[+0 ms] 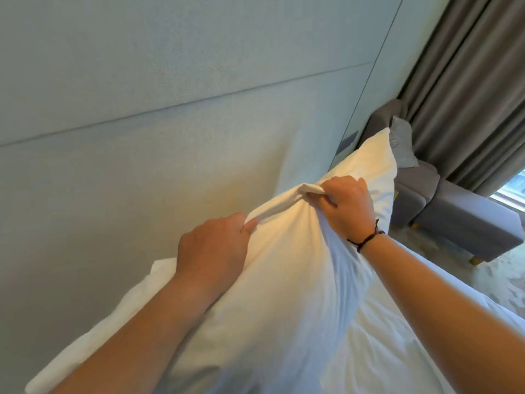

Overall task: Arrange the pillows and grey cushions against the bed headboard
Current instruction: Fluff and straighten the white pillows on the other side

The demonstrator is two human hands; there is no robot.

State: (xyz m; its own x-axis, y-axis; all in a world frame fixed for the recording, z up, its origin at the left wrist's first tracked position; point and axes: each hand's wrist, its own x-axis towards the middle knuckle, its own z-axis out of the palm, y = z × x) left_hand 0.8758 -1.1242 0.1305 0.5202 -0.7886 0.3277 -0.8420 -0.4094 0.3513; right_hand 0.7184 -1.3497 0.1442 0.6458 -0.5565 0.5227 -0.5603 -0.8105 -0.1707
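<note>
A large white pillow (284,280) stands on its long edge against the pale padded headboard (142,109). My left hand (213,248) pinches the pillow's top edge, fingers closed on the fabric. My right hand (346,206), with a dark cord bracelet at the wrist, grips a bunched fold of the same top edge a little further right. White bedding (383,351) lies below the pillow. A grey cushion (403,143) rests on the sofa at the right, partly hidden behind the pillow's far corner.
A grey sofa (454,211) stands beside the bed at the right, under grey curtains (468,81). Patterned carpet (497,280) lies between the bed and the sofa. A window strip shows at the right edge.
</note>
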